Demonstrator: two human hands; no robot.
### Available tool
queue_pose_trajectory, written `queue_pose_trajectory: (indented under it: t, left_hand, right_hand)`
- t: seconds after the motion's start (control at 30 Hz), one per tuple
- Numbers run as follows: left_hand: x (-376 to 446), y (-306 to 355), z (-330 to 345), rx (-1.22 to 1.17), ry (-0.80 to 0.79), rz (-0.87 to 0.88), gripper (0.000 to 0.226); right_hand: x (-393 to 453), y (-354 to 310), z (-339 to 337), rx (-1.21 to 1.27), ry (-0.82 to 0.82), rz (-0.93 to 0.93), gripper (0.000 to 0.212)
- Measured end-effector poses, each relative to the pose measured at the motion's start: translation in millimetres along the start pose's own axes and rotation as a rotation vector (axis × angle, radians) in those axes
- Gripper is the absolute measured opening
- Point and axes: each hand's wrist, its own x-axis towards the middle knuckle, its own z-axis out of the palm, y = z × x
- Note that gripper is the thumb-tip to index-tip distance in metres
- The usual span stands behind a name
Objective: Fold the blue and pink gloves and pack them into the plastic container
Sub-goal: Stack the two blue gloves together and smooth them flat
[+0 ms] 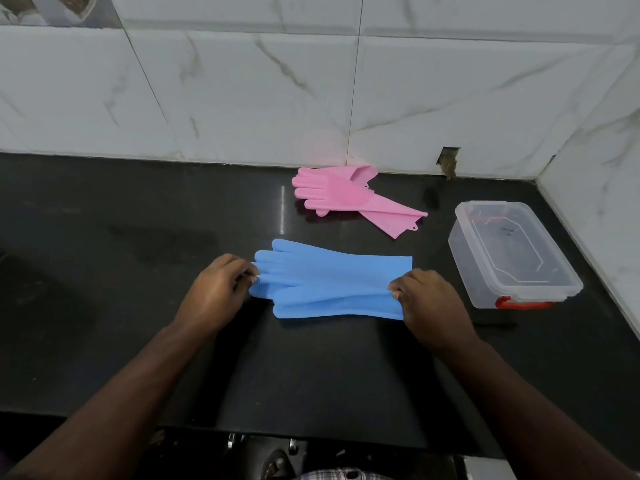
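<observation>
The blue gloves (329,280) lie stacked and stretched out flat on the black counter (138,237), fingers to the left, cuffs to the right. My left hand (216,292) pinches the fingertips. At the cuff end my right hand (429,303) pinches the lower corner. The pink gloves (349,195) lie loosely crossed farther back near the wall, untouched. A clear plastic container (512,254) with its lid on and a red clip at the front stands at the right, a hand's width from the blue cuffs.
A white marble-tiled wall (242,98) runs along the back and turns forward at the right, close behind the container. A small broken gap (449,162) shows in the tile base. The counter's front edge (311,434) lies near my forearms.
</observation>
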Motion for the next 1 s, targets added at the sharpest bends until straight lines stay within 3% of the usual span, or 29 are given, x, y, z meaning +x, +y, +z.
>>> queue_pose_trajectory:
  t: [0.13, 0.23, 0.4, 0.53, 0.67, 0.8, 0.87, 1.0]
  left_hand:
    - [-15.1, -5.4, 9.8, -0.02, -0.083, -0.028, 0.013]
    - [-16.9, -4.4, 12.0, -0.104, -0.024, -0.117, 0.011]
    - [3.1, -3.3, 14.3, -0.229, 0.078, -0.365, 0.017]
    - [13.5, -3.8, 20.2, -0.242, 0.003, -0.478, 0.038]
    - [17.7, 17.3, 30.8, 0.06, 0.053, -0.246, 0.038]
    - [24.4, 65.5, 54.5, 0.199, -0.126, 0.14, 0.051]
    - [29.7, 78.6, 66.1, 0.294, -0.249, 0.207, 0.058]
    - [40.2, 77.1, 79.1, 0.428, -0.459, 0.182, 0.074]
  right_hand:
    - [-11.7, -2.4, 3.8, 0.058, -0.108, 0.026, 0.022]
    - [-12.6, -0.8, 4.9, 0.155, -0.146, 0.092, 0.023]
    - [11.5, 10.7, -3.1, 0.383, -0.016, 0.436, 0.03]
    - [36.3, 22.7, -5.0, 0.349, -0.189, 0.605, 0.049]
    - [57.0, 28.4, -0.6, 0.386, -0.256, 0.645, 0.041]
    - [70.2, 29.1, -3.1, 0.445, -0.269, 0.659, 0.021]
    - [73.8, 29.4, -4.9, 0.459, -0.253, 0.657, 0.017]
    - [74.9, 31.3, -7.6, 0.533, -0.218, 0.641, 0.02]
